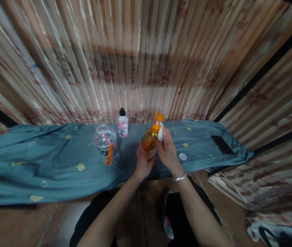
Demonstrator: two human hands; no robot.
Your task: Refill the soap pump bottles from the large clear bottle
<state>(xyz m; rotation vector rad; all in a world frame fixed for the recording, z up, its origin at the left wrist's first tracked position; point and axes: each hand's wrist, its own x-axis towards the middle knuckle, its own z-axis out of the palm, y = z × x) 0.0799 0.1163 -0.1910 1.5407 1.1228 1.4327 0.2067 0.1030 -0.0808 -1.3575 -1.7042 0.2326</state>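
An orange pump bottle is held tilted above the teal cloth. My left hand is wrapped round its lower body from below. My right hand grips near its neck, with a bit of white cloth or tissue pressed against the bottle just under the orange pump head. A silver bracelet sits on my right wrist.
A clear plastic jar with an orange label lies on the cloth left of the hands. A small white bottle with a black cap stands behind. A dark phone lies at right. Striped curtain behind. A bag sits on the floor at lower right.
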